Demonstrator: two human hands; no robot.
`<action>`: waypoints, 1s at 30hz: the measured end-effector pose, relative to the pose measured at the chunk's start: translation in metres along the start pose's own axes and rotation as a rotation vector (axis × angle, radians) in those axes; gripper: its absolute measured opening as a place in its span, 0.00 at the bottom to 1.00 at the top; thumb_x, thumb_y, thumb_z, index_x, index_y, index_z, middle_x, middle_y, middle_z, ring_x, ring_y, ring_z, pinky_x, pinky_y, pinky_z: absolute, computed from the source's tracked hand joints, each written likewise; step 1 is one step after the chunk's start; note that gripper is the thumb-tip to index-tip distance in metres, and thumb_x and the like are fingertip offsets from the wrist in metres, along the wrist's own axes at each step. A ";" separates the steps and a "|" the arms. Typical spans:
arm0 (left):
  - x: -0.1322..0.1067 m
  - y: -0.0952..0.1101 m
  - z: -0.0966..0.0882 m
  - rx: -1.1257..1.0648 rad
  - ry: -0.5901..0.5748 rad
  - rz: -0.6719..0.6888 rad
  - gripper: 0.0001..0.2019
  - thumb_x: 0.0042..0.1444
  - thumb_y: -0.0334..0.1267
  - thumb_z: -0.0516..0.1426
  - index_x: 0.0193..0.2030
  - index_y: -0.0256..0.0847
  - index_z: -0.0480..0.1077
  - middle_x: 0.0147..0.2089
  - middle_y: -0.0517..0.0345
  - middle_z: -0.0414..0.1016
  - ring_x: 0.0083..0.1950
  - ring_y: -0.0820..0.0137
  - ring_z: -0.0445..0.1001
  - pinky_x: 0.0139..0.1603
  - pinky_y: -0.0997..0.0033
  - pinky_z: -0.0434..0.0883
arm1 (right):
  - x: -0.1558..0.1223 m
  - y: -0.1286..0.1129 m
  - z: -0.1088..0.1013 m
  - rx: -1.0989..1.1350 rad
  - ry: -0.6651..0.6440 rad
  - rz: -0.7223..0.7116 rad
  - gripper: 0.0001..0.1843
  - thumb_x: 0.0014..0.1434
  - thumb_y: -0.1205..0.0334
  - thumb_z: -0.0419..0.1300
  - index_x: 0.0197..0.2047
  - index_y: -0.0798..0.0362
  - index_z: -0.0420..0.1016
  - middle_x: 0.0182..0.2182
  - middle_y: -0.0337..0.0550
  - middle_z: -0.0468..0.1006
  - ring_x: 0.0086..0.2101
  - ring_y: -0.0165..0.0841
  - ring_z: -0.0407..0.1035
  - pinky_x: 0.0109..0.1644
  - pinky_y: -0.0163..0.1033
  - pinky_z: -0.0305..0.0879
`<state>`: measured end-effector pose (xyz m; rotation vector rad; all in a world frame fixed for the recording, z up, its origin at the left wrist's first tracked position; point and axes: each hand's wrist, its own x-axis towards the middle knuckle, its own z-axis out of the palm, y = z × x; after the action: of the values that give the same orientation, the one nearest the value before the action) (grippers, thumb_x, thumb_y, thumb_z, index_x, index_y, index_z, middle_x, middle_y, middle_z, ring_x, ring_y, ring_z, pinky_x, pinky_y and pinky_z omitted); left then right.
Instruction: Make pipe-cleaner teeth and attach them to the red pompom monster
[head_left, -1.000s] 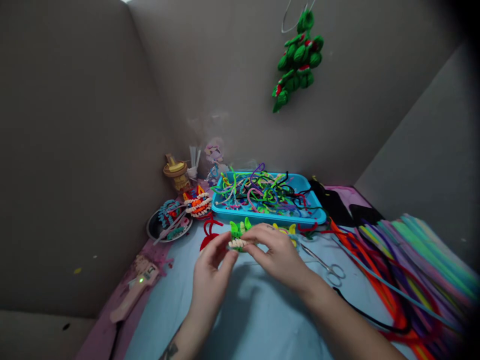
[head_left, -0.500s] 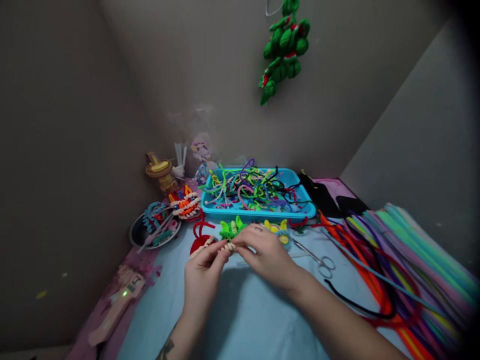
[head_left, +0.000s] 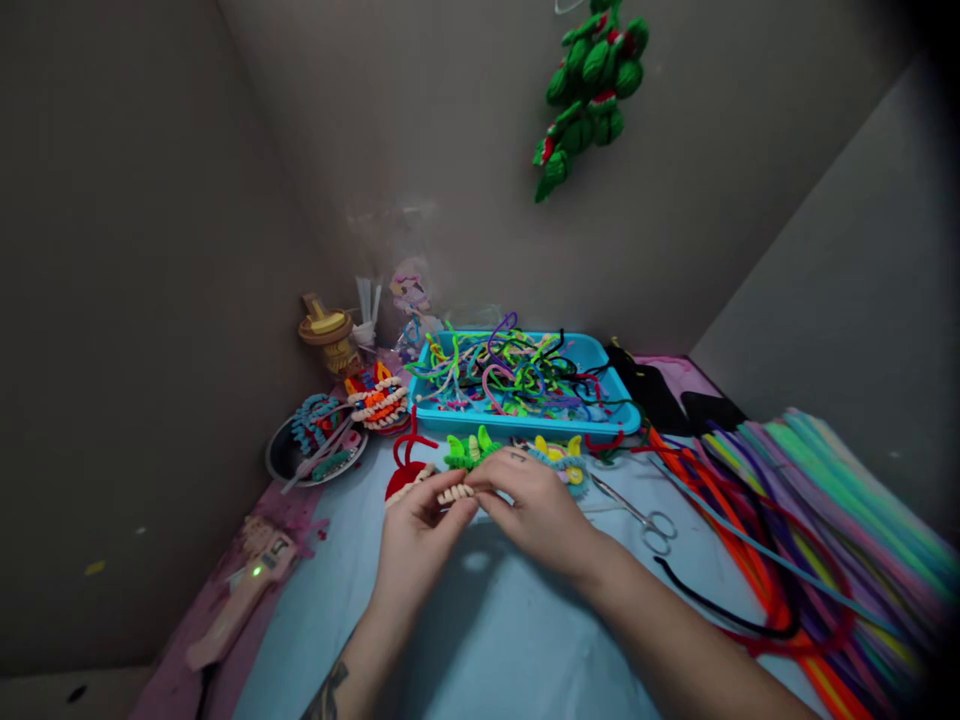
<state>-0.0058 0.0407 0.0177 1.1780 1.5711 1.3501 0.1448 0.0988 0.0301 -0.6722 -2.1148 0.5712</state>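
A small cream pipe-cleaner coil [head_left: 454,494] lies between my two hands, over the blue cloth. My left hand [head_left: 424,530] pinches its left side with thumb and forefinger. At the coil's other end, the fingertips of my right hand [head_left: 529,505] are pressed together on it. Just beyond my left fingers is a red fuzzy piece [head_left: 400,482] with a cream twisted edge and red stems sticking up. Behind my hands sit a green pipe-cleaner figure [head_left: 469,450] and a yellow and blue one [head_left: 564,458], both partly covered by my right hand.
A blue tray [head_left: 525,425] of tangled pipe-cleaner scraps stands at the back. Scissors [head_left: 645,517] lie right of my hand, beside bundled pipe cleaners [head_left: 840,510]. On the left are a metal bowl [head_left: 281,465], a pink glue gun [head_left: 244,600] and an orange and cream figure [head_left: 379,400].
The cream coil shows more fully now, as my left thumb has shifted and my fingers have opened slightly around it. The whole view has swung a little to the left.
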 end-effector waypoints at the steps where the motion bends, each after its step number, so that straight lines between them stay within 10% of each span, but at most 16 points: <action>1: 0.000 0.000 0.000 -0.003 0.006 -0.003 0.12 0.47 0.41 0.64 0.38 0.38 0.79 0.35 0.51 0.81 0.35 0.66 0.77 0.39 0.68 0.74 | 0.000 0.000 0.000 0.004 -0.004 0.005 0.07 0.58 0.72 0.57 0.36 0.52 0.74 0.32 0.42 0.79 0.36 0.34 0.71 0.40 0.38 0.66; 30: 0.000 0.003 0.000 -0.126 0.015 -0.030 0.10 0.47 0.40 0.64 0.33 0.37 0.76 0.31 0.56 0.77 0.31 0.70 0.75 0.34 0.73 0.72 | -0.001 0.000 0.003 0.046 -0.005 0.001 0.08 0.60 0.70 0.55 0.38 0.52 0.75 0.33 0.43 0.80 0.35 0.33 0.73 0.40 0.38 0.68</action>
<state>-0.0057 0.0409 0.0207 1.0664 1.4859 1.4200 0.1426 0.0978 0.0280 -0.6465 -2.1003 0.6204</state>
